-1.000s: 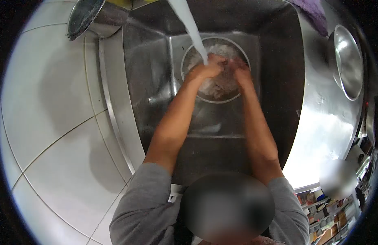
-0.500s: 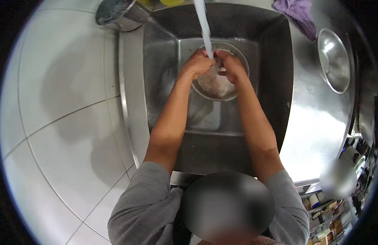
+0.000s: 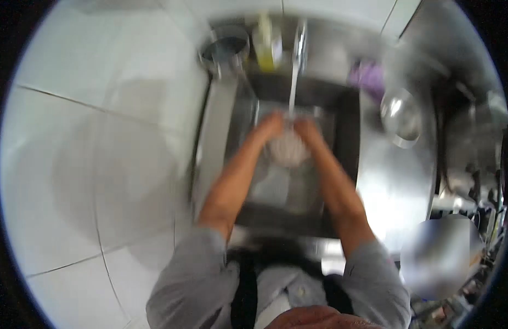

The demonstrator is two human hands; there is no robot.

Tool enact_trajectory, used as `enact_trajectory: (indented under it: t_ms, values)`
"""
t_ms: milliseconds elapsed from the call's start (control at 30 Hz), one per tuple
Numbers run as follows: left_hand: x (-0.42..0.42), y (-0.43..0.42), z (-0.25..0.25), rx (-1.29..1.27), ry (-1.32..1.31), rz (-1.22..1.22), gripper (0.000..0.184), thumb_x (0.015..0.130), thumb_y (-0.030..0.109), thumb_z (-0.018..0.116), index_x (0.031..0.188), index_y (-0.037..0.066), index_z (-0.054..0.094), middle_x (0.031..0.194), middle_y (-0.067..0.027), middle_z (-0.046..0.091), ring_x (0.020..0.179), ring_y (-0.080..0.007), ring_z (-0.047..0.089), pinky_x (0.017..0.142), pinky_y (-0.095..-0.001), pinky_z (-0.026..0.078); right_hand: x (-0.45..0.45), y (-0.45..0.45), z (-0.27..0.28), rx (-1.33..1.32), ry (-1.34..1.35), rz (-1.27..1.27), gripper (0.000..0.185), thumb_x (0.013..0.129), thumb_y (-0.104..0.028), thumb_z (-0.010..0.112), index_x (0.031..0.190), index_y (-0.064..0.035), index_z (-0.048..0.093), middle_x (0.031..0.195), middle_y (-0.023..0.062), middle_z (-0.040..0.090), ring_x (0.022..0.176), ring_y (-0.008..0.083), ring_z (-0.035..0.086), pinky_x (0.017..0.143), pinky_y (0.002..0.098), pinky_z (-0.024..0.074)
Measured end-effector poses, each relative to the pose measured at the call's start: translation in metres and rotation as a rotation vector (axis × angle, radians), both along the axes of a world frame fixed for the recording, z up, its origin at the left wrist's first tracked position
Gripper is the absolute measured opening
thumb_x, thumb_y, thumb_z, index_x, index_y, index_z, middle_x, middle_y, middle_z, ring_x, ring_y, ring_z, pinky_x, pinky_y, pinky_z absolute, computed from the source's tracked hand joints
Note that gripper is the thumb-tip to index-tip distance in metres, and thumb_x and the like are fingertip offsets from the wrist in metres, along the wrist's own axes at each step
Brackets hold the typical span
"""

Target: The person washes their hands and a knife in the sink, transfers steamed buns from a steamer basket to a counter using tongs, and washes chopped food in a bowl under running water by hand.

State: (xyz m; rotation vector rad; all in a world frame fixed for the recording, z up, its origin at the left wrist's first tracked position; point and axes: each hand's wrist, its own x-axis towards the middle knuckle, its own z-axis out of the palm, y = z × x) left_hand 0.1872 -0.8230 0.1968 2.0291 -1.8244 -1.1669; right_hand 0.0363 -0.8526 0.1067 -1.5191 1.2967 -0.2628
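Observation:
A round metal bowl (image 3: 290,166) sits in the sink with pale pinkish, wet contents (image 3: 291,152) that I cannot identify. Over its far part, my left hand (image 3: 273,124) has its fingers curled inward and looks closed. Close beside it, my right hand (image 3: 306,129) is also curled and closed. Whatever the fingers grip is hidden and blurred. A stream of water (image 3: 293,90) runs down from the tap (image 3: 300,46) between the two hands.
The steel sink (image 3: 347,118) surrounds the bowl. Behind it stand a metal pot (image 3: 225,49) and a bottle of yellow liquid (image 3: 266,50). To the right are a purple cloth (image 3: 367,77) and another metal bowl (image 3: 401,118) on the counter (image 3: 394,181). A tiled wall (image 3: 56,181) lies left.
The view has tilted up and blurred, bringing the tap and yellow bottle into sight. Both hands are still close together over the bowl under the running water.

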Motion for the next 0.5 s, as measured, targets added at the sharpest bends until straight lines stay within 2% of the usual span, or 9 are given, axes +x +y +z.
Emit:
enact_trajectory:
  t_ms: [33, 67, 133, 167, 200, 367, 400, 467, 500]
  values:
    - [0.005, 0.013, -0.001, -0.098, 0.048, -0.003, 0.032, 0.083, 0.016, 0.056, 0.113, 0.004, 0.056, 0.105, -0.0135, 0.061, 0.096, -0.0245, 0.058, 0.086, -0.0348, 0.045, -0.012, -0.018, -0.089, -0.412, -0.094, -0.055, 0.035, 0.082, -0.023, 0.058, 0.110, -0.0024, 0.057, 0.109, 0.0163, 0.058, 0.101, 0.0264, 0.056, 0.086, 0.0375, 0.0443]
    - [0.010, 0.026, -0.002, -0.195, 0.091, -0.011, 0.034, 0.083, 0.017, 0.059, 0.115, 0.006, 0.056, 0.109, -0.0138, 0.060, 0.100, -0.0235, 0.057, 0.089, -0.0341, 0.043, -0.008, 0.010, 0.014, -0.409, -0.092, -0.010, 0.040, 0.080, -0.020, 0.060, 0.116, -0.0036, 0.054, 0.119, 0.0188, 0.053, 0.112, 0.0295, 0.050, 0.091, 0.0394, 0.0412]
    - [0.006, 0.058, 0.059, -0.357, 0.312, 0.192, 0.031, 0.087, 0.023, 0.057, 0.112, 0.005, 0.057, 0.106, -0.0136, 0.061, 0.098, -0.0189, 0.058, 0.086, -0.0321, 0.045, -0.025, 0.014, 0.018, -0.142, -0.452, -0.213, 0.038, 0.083, -0.019, 0.057, 0.117, -0.0039, 0.055, 0.109, 0.0139, 0.059, 0.098, 0.0222, 0.059, 0.073, 0.0329, 0.0462]
    - [0.007, 0.067, 0.095, -0.388, 0.278, 0.122, 0.030, 0.087, 0.022, 0.057, 0.111, 0.004, 0.057, 0.105, -0.0130, 0.061, 0.097, -0.0184, 0.057, 0.085, -0.0319, 0.045, -0.036, 0.016, 0.025, -0.090, -0.142, -0.077, 0.038, 0.085, -0.016, 0.052, 0.121, -0.0038, 0.052, 0.105, 0.0137, 0.060, 0.088, 0.0193, 0.062, 0.062, 0.0301, 0.0445]
    - [0.003, 0.077, 0.131, -0.404, 0.244, 0.053, 0.029, 0.086, 0.021, 0.058, 0.110, 0.004, 0.058, 0.104, -0.0123, 0.062, 0.097, -0.0178, 0.057, 0.085, -0.0318, 0.045, -0.046, 0.011, -0.018, -0.123, -0.133, -0.036, 0.039, 0.085, -0.014, 0.052, 0.122, -0.0028, 0.052, 0.102, 0.0135, 0.061, 0.083, 0.0191, 0.062, 0.061, 0.0302, 0.0447]
    - [-0.037, 0.104, 0.361, -1.153, 0.406, -0.060, 0.021, 0.088, 0.012, 0.054, 0.103, -0.001, 0.059, 0.095, -0.0123, 0.061, 0.091, -0.0178, 0.059, 0.079, -0.0286, 0.047, -0.055, 0.059, -0.019, 0.311, -0.707, -0.349, 0.035, 0.082, -0.010, 0.054, 0.116, -0.0005, 0.054, 0.089, 0.0101, 0.063, 0.074, 0.0191, 0.061, 0.062, 0.0341, 0.0480]
    - [-0.041, 0.097, 0.396, -1.391, 0.189, -0.095, 0.020, 0.089, 0.014, 0.052, 0.102, 0.001, 0.060, 0.095, -0.0101, 0.061, 0.087, -0.0201, 0.059, 0.077, -0.0275, 0.047, -0.056, 0.061, -0.032, 0.315, -0.740, -0.400, 0.035, 0.082, -0.011, 0.055, 0.115, -0.0008, 0.055, 0.088, 0.0098, 0.063, 0.074, 0.0191, 0.060, 0.062, 0.0345, 0.0485]
    - [-0.054, 0.064, 0.456, -1.543, 0.022, -0.225, 0.023, 0.090, 0.019, 0.051, 0.102, 0.003, 0.062, 0.098, -0.0089, 0.063, 0.084, -0.0249, 0.060, 0.077, -0.0296, 0.047, -0.065, 0.076, -0.011, 0.268, -0.437, -0.211, 0.034, 0.083, -0.012, 0.056, 0.116, -0.0034, 0.055, 0.089, 0.0092, 0.063, 0.075, 0.0190, 0.061, 0.062, 0.0341, 0.0489]
    - [-0.058, 0.031, 0.475, -1.332, -0.024, -0.366, 0.031, 0.091, 0.027, 0.047, 0.110, 0.006, 0.059, 0.111, -0.0093, 0.058, 0.098, -0.0252, 0.056, 0.084, -0.0319, 0.045, -0.069, 0.085, 0.001, 0.246, -0.287, -0.120, 0.034, 0.083, -0.012, 0.056, 0.116, -0.0047, 0.055, 0.090, 0.0088, 0.063, 0.076, 0.0190, 0.061, 0.061, 0.0339, 0.0492]
